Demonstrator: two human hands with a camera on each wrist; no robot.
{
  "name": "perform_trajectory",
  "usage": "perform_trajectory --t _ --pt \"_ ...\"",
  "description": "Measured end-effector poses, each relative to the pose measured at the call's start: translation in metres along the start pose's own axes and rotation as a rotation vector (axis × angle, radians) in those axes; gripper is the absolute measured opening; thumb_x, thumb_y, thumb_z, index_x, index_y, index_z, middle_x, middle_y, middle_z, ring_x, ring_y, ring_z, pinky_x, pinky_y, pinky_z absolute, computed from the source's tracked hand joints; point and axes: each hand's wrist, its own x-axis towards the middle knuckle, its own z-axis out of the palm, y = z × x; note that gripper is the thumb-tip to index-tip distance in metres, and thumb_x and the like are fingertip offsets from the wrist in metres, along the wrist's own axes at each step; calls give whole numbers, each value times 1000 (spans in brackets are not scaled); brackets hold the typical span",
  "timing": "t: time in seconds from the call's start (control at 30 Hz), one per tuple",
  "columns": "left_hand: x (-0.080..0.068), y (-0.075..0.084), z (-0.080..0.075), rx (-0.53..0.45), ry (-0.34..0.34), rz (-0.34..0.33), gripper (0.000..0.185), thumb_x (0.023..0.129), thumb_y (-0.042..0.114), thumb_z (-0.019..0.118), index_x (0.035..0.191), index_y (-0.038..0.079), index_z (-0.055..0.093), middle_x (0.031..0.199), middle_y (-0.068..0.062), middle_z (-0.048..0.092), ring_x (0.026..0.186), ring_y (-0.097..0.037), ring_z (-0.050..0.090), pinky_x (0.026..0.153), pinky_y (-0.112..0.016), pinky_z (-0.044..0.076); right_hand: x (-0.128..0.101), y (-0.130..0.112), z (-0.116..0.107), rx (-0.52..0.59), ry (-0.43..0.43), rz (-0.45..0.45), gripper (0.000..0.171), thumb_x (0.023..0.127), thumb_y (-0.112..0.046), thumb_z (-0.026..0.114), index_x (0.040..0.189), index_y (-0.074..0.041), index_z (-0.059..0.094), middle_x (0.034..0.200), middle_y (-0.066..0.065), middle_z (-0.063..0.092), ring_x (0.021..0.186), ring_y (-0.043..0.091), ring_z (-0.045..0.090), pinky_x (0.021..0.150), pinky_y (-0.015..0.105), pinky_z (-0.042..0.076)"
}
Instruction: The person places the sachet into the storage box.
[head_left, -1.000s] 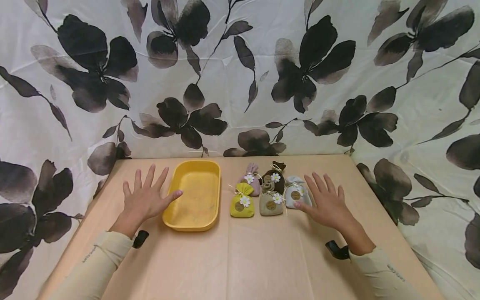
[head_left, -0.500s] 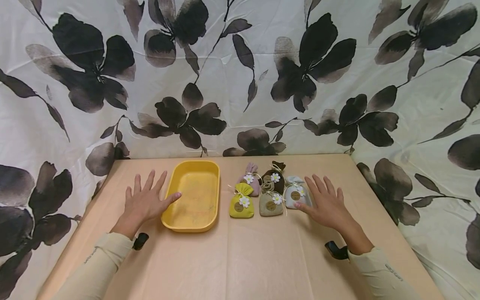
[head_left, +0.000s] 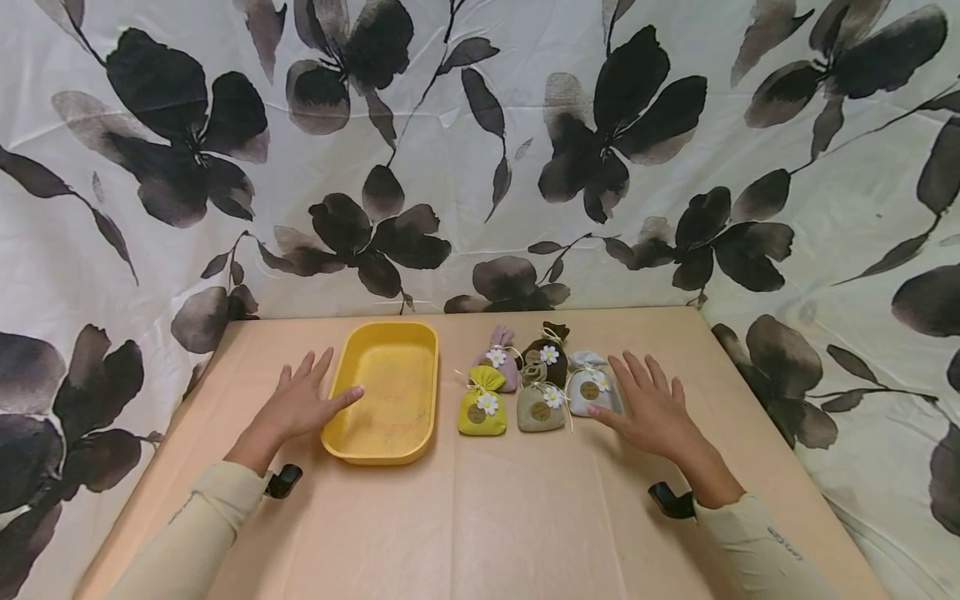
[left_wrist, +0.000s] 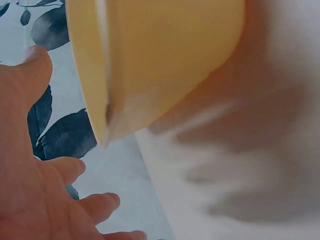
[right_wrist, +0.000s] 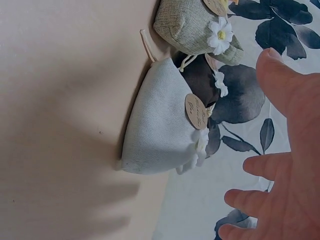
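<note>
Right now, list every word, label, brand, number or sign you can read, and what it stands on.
None can be read.
Gray pouch, round tag: lettering too blurred.
Yellow-green pouch, brown label: too small.
Beige pouch, brown disc: too small.
Left sleeve, right sleeve: dark lettering, too small.

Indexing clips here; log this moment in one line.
left hand: empty, near yellow tray; right hand: empty, near light-grey bag; five bags: on table
</note>
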Motion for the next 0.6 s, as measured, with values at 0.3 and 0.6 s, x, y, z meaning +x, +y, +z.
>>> perform_trajectory --t 0.3,0.6 --pt "-1 4 -9 -170 -109 0 113 93 73 59 167 6 6 169 -36 2 153 -65 8 120 -80 15 1 2 2 4 -8 0 97 96 -59 66 164 -5 25 170 27 19 156 56 9 113 87 8" --pt "-6 -3 -18 -398 -204 -54 108 95 58 70 169 15 4 171 -31 10 155 -58 16 123 -72 21 4 6 6 12 -2 -6 95 96 -59 66 163 -5 26 169 28 21 154 57 13 112 87 13"
